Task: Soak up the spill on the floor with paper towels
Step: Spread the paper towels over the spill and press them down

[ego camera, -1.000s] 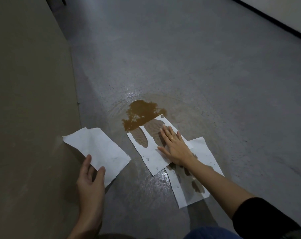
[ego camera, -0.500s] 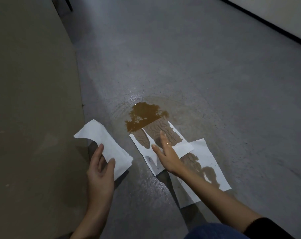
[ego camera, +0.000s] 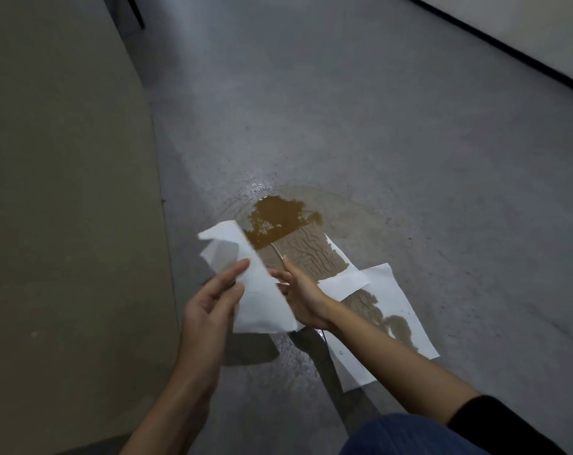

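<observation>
Brown liquid, the spill point(ego camera: 280, 221), pooled on the grey floor point(ego camera: 360, 119), two soaked paper towels point(ego camera: 314, 254) lying flat at its near edge. Left hand point(ego camera: 209, 303) gripped a dry white towel point(ego camera: 255, 290) above the puddle; right hand point(ego camera: 300, 295) reached in beside it — grasp hidden behind the sheet.

Single head-worn wide-angle view, no second camera, so no overlap to report. Looked forward and steeply down at grey floor point(ego camera: 377, 110) from crouch height, close in. Framed both forearms entering from bottom edge, hands meeting near centre: left hand point(ego camera: 209, 303), right hand point(ego camera: 301, 297). Brown spill point(ego camera: 278, 221) sat just above centre. Beige panel point(ego camera: 65, 192) filled left side; dark baseboard point(ego camera: 508, 47) crossed top right corner. Edges bent by lens.
</observation>
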`<act>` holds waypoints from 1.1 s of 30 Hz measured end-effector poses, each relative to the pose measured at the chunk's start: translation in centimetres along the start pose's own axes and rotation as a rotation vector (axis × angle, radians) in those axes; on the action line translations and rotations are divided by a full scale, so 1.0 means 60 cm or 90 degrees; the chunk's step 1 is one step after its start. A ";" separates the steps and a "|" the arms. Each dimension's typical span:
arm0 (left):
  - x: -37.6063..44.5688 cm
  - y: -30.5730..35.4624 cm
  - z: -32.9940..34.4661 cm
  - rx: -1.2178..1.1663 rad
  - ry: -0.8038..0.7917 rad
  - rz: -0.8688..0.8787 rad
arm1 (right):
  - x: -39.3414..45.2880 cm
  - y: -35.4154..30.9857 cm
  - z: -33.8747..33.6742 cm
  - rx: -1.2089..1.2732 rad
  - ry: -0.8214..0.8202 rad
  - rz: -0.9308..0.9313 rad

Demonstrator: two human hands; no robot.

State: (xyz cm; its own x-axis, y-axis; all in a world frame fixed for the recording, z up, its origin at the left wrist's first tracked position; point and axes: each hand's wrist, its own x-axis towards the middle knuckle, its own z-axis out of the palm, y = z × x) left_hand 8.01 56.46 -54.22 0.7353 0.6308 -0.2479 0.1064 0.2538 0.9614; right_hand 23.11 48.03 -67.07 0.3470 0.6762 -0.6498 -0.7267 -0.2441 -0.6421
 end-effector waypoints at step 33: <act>0.033 -0.179 -0.060 0.049 0.188 -0.060 | 0.218 -0.239 -0.025 -0.760 0.390 -0.430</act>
State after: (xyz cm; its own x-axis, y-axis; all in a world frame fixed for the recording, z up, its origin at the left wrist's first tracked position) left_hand 5.90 57.61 -65.43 0.4944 0.7958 -0.3497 0.2241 0.2720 0.9358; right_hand 38.99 59.34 -66.98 0.8170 0.5761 0.0246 0.4599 -0.6253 -0.6305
